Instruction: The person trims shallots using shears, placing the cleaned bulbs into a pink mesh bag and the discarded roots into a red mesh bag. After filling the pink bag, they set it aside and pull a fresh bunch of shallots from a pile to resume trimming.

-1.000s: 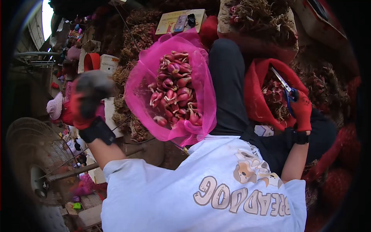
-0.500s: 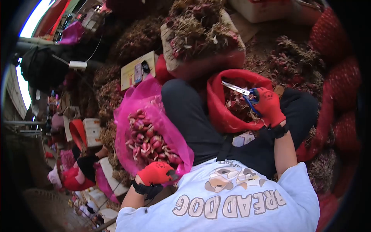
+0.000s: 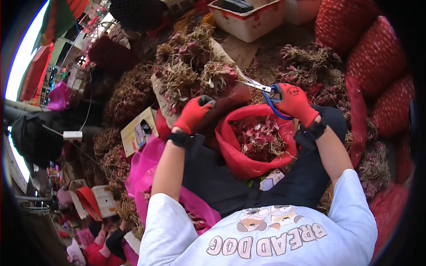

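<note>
My right hand (image 3: 295,103), in a red glove, grips blue-handled scissors (image 3: 258,85) whose blades point left towards a heap of dried shallot bunches (image 3: 191,66). Near the lower edge of that heap is my left hand (image 3: 194,113), also red-gloved, with its dark fingertips curled; whether it holds anything is hidden. Below the scissors a red mesh bag (image 3: 230,155) stands open between my legs with shallot skins and dry stalks (image 3: 259,137) inside. The pink mesh bag (image 3: 148,166) lies by my left leg, mostly covered by my left arm.
A yellowish box (image 3: 128,135) with a phone on it sits left of my left hand. Behind the heap is a white foam box (image 3: 248,26). Full red mesh sacks (image 3: 377,57) line the right side. A person in red (image 3: 95,252) is at lower left.
My left hand has moved from the pink bag up to the shallot heap. My right hand has risen with the scissors, out from over the red bag. The view has shifted.
</note>
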Tool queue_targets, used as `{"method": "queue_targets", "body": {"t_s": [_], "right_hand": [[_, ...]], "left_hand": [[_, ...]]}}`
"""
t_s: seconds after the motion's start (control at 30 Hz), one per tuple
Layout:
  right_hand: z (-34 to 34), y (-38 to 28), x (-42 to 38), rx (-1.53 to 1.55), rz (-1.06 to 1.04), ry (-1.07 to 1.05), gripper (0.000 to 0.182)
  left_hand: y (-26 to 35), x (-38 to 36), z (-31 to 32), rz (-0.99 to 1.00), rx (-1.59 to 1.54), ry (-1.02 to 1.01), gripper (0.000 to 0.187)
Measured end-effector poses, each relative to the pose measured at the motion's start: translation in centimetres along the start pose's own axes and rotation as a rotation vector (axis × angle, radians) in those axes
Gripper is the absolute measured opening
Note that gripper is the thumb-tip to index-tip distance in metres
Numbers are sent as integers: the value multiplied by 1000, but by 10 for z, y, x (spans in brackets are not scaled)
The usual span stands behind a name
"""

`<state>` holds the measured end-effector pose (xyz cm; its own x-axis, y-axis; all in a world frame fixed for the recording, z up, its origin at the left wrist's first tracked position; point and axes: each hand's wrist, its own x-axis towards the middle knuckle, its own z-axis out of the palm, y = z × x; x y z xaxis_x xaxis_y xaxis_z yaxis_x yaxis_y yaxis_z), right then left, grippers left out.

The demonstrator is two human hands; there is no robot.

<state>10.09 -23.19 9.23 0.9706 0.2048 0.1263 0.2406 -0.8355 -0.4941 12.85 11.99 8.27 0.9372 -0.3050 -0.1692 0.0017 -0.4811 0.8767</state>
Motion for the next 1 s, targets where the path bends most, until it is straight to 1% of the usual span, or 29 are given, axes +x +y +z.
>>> {"method": "queue_targets", "body": {"t_s": [0.03, 0.07, 0.1, 0.13, 0.17, 0.27, 0.3, 0.33, 0.37, 0.43, 0.47, 0.5, 0.53, 0.57, 0.6, 0.63, 0.7, 0.8, 0.9, 0.93, 1.0], "right_hand": [[7, 10, 6, 20, 50, 37, 44], [8, 12, 9, 110, 96, 15, 42], [9, 14, 13, 80, 120, 13, 43], [10, 17, 15, 53, 148, 9, 44], [11, 19, 16, 25, 179, 2, 45], [1, 16, 22, -55, 221, 3, 49], [1, 18, 24, -78, 230, 11, 50], [2, 21, 25, -101, 238, 18, 50], [1, 23, 28, -124, 243, 30, 51], [-3, 21, 28, -142, 261, 5, 54], [-3, 23, 28, -137, 254, 3, 54], [-4, 25, 28, -132, 249, 1, 54], [-4, 25, 28, -97, 232, 34, 51], [-4, 23, 26, -59, 214, 61, 48], [-2, 21, 25, -20, 191, 86, 45], [2, 20, 25, 35, 190, 73, 48], [12, 13, 26, 147, 172, 44, 55], [22, -11, 27, 620, 132, -254, 51], [61, -22, 31, 1171, 406, -753, 34], [76, -26, 32, 1299, 436, -810, 36], [83, -39, 35, 1355, 536, -843, 41]], "left_hand": [[-12, 20, 15, -95, -246, -72, 14], [-23, 37, 32, -196, -491, -142, 14], [-16, 46, 50, 80, 45, 29, 15], [-10, 54, 66, 148, 269, 132, 18], [16, 55, 77, 219, 491, 234, 24], [43, 100, 100, 301, 1044, 317, 33], [21, 129, 104, 299, 1170, 377, 35], [-21, 166, 107, 297, 1296, 439, 37], [-43, 186, 107, 298, 1422, 506, 39], [18, 174, 88, 141, 1503, 150, 45], [25, 175, 75, 80, 1413, 59, 48], [35, 168, 63, 128, 1385, 150, 46], [43, 159, 54, 198, 1219, 329, 28], [32, 157, 38, 243, 851, 430, 32], [32, 149, 24, 243, 563, 492, 36], [-2, 157, 5, 417, 94, 489, 29], [-7, 117, -33, 28, -468, 251, 18], [-30, 75, -35, -50, -782, 272, 18], [-43, 57, -33, -13, -1095, 93, 17], [-43, 53, -25, -137, -1043, 317, 15], [-36, 45, -18, -95, -1038, 296, 13]]}}
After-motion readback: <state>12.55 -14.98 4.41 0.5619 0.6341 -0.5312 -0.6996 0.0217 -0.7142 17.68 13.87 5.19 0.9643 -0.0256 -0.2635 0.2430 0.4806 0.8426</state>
